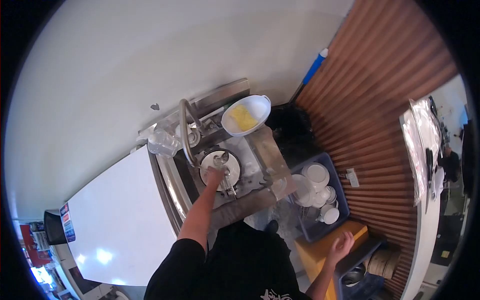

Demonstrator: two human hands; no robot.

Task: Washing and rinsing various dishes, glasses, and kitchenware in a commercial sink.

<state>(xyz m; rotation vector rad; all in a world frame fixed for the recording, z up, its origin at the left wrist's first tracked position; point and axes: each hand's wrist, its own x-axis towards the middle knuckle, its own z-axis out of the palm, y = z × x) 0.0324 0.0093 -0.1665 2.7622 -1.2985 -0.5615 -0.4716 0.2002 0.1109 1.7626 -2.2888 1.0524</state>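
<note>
My left hand (pixel 215 175) reaches into a stainless steel sink (pixel 245 150), under the curved metal faucet (pixel 183 131). It is over a white plate or pan with a dark rim (pixel 234 165), touching or very near several metal utensils (pixel 227 185) lying there. Blur and the hand itself hide whether its fingers grip anything. A shiny, rounded utensil head (pixel 221 158) shows just beyond the fingers. Off to the right, my right hand (pixel 342 245) is raised with nothing in it, its fingers apart and slightly curled, above an orange-brown ledge (pixel 311 247).
A white oval basin (pixel 262 107) holding a yellow cloth (pixel 243 117) stands behind the sink. Clear plastic bottles (pixel 163 143) are beside the faucet. On the right, a blue-grey bin (pixel 343 202) contains white plates and cups (pixel 317 176). A large white surface (pixel 120 217) borders the left.
</note>
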